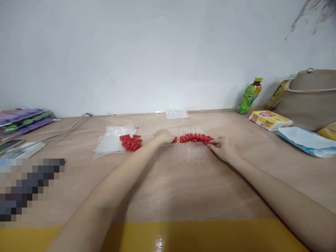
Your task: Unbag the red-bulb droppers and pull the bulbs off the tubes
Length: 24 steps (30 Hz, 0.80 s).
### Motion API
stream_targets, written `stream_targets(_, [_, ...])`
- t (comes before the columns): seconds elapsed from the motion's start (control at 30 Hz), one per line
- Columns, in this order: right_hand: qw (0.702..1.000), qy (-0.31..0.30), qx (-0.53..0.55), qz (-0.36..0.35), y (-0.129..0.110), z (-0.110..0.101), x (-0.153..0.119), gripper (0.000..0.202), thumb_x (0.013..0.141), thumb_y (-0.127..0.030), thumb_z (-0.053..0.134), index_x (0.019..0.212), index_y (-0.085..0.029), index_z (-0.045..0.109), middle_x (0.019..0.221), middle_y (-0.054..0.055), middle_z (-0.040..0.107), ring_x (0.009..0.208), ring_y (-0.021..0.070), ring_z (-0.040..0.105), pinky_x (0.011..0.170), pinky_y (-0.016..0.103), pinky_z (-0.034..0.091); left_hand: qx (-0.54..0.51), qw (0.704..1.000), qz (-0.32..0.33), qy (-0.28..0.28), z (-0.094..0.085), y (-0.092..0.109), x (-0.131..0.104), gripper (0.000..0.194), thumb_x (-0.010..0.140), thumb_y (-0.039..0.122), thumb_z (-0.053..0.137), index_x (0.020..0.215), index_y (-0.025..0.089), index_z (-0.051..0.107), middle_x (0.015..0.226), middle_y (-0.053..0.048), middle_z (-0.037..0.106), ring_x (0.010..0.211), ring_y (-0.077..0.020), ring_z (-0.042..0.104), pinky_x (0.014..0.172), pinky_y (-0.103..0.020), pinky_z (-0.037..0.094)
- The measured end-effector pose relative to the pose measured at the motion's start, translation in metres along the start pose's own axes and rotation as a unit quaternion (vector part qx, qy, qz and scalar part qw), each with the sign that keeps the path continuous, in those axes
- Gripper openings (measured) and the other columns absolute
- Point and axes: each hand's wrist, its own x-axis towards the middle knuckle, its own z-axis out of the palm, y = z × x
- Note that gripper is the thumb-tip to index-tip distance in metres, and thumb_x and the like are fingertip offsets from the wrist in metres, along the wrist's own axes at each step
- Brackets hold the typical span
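Observation:
A row of red pieces (194, 137) lies across the middle of the table, with thin clear strands (181, 154) spread in front of and behind it. At the row's left end is my left hand (164, 135), its fingers bent down by a red piece; what they hold, if anything, is hidden. My right hand (223, 146) pinches the red piece at the right end between thumb and fingers. Left of my left hand, a loose pile of red pieces (131, 142) rests partly on clear plastic bags (107, 141).
A green bottle (249, 96), a yellow tissue pack (270, 120), a blue-and-white packet (307, 140) and a grey-brown bag (307, 101) stand or lie at the right. Purple and green packs (26, 120), a cable (69, 130) and a phone (10, 145) are at the left.

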Motion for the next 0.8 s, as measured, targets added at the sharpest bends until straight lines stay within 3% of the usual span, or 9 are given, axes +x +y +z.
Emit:
stream_targets(0.13, [1.0, 0.024, -0.005, 0.005, -0.003, 0.0, -0.002, 0.026, 0.075, -0.043, 0.055, 0.081, -0.024, 0.071, 0.08, 0.003, 0.063, 0.073, 0.0182, 0.059, 0.064, 0.03, 0.038, 0.003, 1.0, 0.015, 0.025, 0.004, 0.0, 0.003, 0.026, 0.07, 0.038, 0.055, 0.073, 0.014, 0.065, 0.073, -0.01, 0.066, 0.078, -0.0236, 0.062, 0.066, -0.028, 0.044])
stream_targets(0.27, [0.996, 0.09, 0.018, -0.016, -0.011, -0.001, -0.004, 0.024, 0.077, -0.04, 0.054, 0.079, -0.022, 0.07, 0.075, 0.002, 0.062, 0.073, 0.0175, 0.057, 0.067, 0.031, 0.036, 0.01, 0.994, 0.052, 0.092, 0.004, -0.009, 0.0, 0.026, 0.081, 0.034, 0.044, 0.083, 0.014, 0.061, 0.081, -0.012, 0.065, 0.082, -0.0228, 0.061, 0.068, -0.028, 0.044])
stream_targets(0.4, [0.983, 0.161, 0.024, -0.086, -0.017, -0.001, -0.007, 0.023, 0.079, -0.037, 0.053, 0.082, -0.021, 0.069, 0.076, 0.004, 0.061, 0.075, 0.0192, 0.056, 0.071, 0.034, 0.037, 0.017, 0.978, 0.131, 0.163, -0.002, -0.028, -0.024, 0.023, 0.088, 0.026, 0.036, 0.099, 0.014, 0.052, 0.095, -0.012, 0.061, 0.089, -0.0225, 0.057, 0.073, -0.031, 0.043])
stream_targets(0.47, [0.972, 0.181, 0.053, -0.142, -0.022, -0.001, -0.008, 0.022, 0.08, -0.034, 0.052, 0.087, -0.021, 0.068, 0.079, 0.006, 0.06, 0.076, 0.0191, 0.055, 0.072, 0.035, 0.039, 0.02, 0.966, 0.183, 0.183, 0.0, -0.041, -0.042, 0.019, 0.089, 0.026, 0.037, 0.098, 0.017, 0.05, 0.094, -0.009, 0.06, 0.089, -0.0209, 0.056, 0.074, -0.031, 0.043])
stream_targets(0.63, [0.93, 0.176, 0.131, -0.294, -0.047, -0.002, -0.016, 0.024, 0.08, -0.029, 0.055, 0.101, -0.021, 0.062, 0.095, 0.008, 0.06, 0.086, 0.0193, 0.056, 0.076, 0.035, 0.044, 0.029, 0.883, 0.37, 0.288, 0.024, -0.076, -0.071, 0.017, 0.09, 0.028, 0.039, 0.089, 0.017, 0.052, 0.086, -0.005, 0.061, 0.078, -0.0167, 0.059, 0.067, -0.027, 0.046])
stream_targets(0.8, [0.918, 0.112, 0.072, -0.373, -0.081, 0.001, -0.024, 0.031, 0.081, -0.032, 0.055, 0.109, -0.02, 0.058, 0.105, 0.008, 0.061, 0.096, 0.0224, 0.054, 0.082, 0.04, 0.04, -0.038, 0.831, 0.431, 0.35, 0.042, -0.082, -0.074, 0.009, 0.088, 0.024, 0.047, 0.09, 0.018, 0.053, 0.088, -0.004, 0.063, 0.08, -0.0129, 0.061, 0.071, -0.023, 0.049])
